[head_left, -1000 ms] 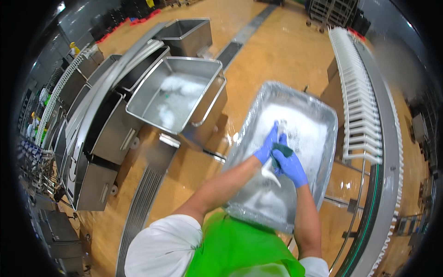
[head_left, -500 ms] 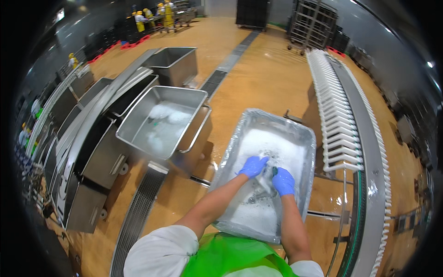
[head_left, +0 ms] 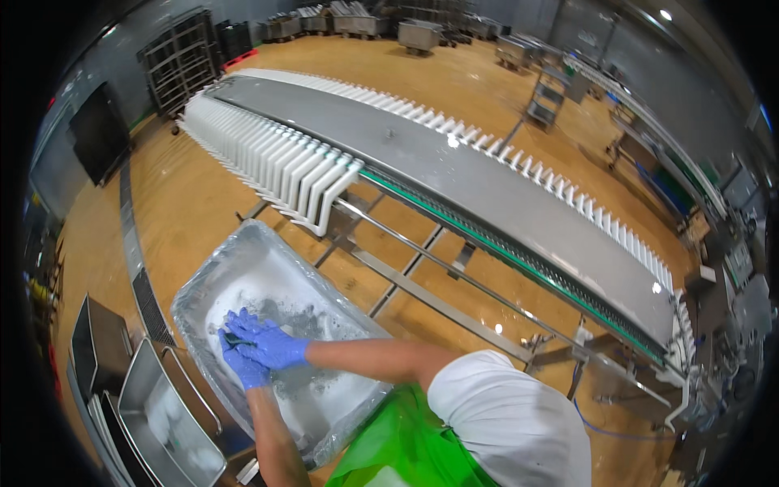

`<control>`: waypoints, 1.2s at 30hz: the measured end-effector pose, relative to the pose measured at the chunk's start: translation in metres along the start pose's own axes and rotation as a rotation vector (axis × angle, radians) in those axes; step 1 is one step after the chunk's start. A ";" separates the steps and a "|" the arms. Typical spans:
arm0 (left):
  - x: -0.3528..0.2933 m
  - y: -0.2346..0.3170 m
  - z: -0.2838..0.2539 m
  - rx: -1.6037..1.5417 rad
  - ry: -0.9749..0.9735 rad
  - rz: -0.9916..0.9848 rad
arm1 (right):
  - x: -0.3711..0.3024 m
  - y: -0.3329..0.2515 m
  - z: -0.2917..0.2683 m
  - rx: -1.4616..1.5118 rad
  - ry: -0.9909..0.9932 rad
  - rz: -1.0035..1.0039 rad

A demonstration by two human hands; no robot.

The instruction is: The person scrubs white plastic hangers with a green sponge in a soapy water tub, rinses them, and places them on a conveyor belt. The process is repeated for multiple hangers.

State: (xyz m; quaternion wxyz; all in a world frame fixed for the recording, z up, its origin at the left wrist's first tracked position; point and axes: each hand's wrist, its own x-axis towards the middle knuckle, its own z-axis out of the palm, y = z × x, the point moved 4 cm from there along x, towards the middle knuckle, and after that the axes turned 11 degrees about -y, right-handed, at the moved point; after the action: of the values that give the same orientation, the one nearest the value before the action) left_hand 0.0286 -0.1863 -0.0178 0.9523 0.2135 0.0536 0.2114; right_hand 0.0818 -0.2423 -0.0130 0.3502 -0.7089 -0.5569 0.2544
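Both my hands wear blue gloves and press together over a tub (head_left: 213, 264) lined with clear plastic and holding white, foamy water. Between them shows a dark green scouring pad (head_left: 237, 342); most of it is covered by the gloves. My left hand (head_left: 247, 369) comes up from below, its fingers closed round the pad. Coming from the right, my right hand (head_left: 276, 345) lies against the left, its fingers bent over the pad side. Foam (head_left: 256, 288) floats around the hands, with darker gaps of water near the right wrist.
A long conveyor (head_left: 454, 174) with white angled bars along its sides runs beyond the tub. Metal rails (head_left: 422, 264) stand between it and me. At lower left are steel bins (head_left: 166, 390), one with foamy water. A floor drain (head_left: 150, 304) and a tall rack (head_left: 178, 61) lie farther off.
My view has swung to the right, so the conveyor now spans the middle. My hands, apart before with the green pad in the right one, are now together around it.
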 end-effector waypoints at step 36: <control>0.000 0.035 0.009 1.200 0.147 -0.183 | 0.004 0.033 -0.062 0.768 0.086 0.145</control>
State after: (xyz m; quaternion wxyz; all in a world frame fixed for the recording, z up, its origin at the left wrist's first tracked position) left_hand 0.0172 -0.1607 0.0058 0.6741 0.6920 0.2468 0.0758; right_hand 0.1495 -0.2561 0.0000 0.5939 -0.5738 -0.3545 0.4386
